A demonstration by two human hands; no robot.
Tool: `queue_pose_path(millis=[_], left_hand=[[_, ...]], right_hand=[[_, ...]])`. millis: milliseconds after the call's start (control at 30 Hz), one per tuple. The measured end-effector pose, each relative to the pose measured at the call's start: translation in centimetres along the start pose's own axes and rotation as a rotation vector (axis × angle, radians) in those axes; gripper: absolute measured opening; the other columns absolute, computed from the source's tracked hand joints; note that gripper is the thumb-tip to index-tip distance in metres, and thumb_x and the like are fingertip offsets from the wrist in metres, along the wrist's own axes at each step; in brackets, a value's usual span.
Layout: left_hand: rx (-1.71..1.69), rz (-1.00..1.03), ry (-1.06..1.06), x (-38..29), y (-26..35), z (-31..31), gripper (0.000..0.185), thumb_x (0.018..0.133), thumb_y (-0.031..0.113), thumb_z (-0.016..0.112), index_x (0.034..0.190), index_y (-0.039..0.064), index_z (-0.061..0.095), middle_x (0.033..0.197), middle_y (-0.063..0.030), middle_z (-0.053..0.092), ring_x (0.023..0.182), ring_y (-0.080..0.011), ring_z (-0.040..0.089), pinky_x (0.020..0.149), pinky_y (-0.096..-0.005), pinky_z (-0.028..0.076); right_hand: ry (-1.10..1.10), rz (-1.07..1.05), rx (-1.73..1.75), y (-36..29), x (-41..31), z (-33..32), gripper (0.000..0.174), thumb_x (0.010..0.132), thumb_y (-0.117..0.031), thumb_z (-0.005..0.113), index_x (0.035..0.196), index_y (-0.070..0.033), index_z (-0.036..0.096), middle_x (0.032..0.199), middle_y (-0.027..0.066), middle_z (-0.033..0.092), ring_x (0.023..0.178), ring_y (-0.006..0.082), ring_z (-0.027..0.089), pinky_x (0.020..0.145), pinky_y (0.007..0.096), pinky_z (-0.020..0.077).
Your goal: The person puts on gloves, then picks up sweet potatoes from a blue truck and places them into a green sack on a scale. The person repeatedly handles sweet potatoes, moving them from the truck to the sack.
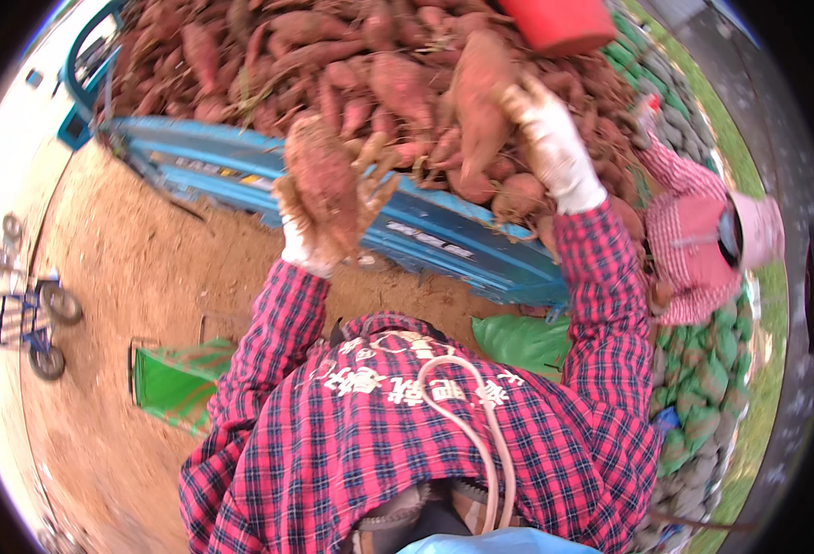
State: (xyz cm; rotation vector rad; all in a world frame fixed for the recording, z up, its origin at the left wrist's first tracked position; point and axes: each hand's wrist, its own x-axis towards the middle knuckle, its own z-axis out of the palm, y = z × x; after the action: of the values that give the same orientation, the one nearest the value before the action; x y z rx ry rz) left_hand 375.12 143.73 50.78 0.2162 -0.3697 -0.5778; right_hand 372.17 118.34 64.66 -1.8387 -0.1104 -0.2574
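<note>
A large reddish sweet potato (pixel 320 176) with soil on its skin rests in my left hand (pixel 303 232), which wears a soiled white work glove. The fingers of that hand are spread beside the potato. My right hand (pixel 545 138), gloved the same way, holds a longer, tapered sweet potato (pixel 479 97) by its right side, above the heap. Below and beyond both hands lies a big heap of sweet potatoes (pixel 400 83), several with thin roots and bits of stalk. The blue metal side panel (pixel 434 242) of a cargo bed borders the heap on my side.
A red bucket (pixel 559 24) sits on the heap's far right. Another person (pixel 697 242) in a checked shirt and hat is at the right. Filled green mesh sacks (pixel 711 367) line that side. A green bag (pixel 178 381) on a frame stands left; a wheeled cart (pixel 22 318) is farther off.
</note>
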Motion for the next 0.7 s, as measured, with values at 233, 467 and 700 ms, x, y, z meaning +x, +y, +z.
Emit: queue_pose_path(millis=[233,467,700], left_hand=[[-0.159,0.184,0.276,-7.9,5.0,-5.0,0.103,0.072,0.078,0.061,0.143,0.006,0.040,0.143,-0.0141,0.048,0.131,-0.0316,0.047,0.110,-0.0487,0.039],[-0.109,0.372,0.488,-23.6,6.0,-11.3,0.109,0.072,0.082,0.056,0.148,0.008,0.030,0.151,-0.0168,0.036,0.132,-0.0368,0.044,0.109,-0.0531,0.039],[0.471,0.807,1.153,-34.2,8.7,-26.3,0.058,0.094,0.055,0.054,0.136,0.015,0.050,0.129,0.0013,0.057,0.115,-0.0194,0.055,0.103,-0.0339,0.040]], right_hand=[[-0.310,0.085,-0.278,6.6,-1.8,19.3,0.054,0.093,-0.028,0.060,0.135,0.003,0.049,0.124,0.0212,0.060,0.109,0.0263,0.063,0.090,0.0351,0.0508],[-0.526,0.290,0.016,8.4,-4.2,22.2,0.042,0.092,-0.018,0.062,0.127,0.003,0.056,0.115,0.0095,0.064,0.104,0.0153,0.060,0.092,0.0282,0.0461],[-0.584,-0.045,-0.520,11.9,-5.7,18.0,0.040,0.088,-0.029,0.057,0.119,-0.003,0.062,0.116,0.0203,0.063,0.110,0.0332,0.061,0.097,0.0387,0.0460]])
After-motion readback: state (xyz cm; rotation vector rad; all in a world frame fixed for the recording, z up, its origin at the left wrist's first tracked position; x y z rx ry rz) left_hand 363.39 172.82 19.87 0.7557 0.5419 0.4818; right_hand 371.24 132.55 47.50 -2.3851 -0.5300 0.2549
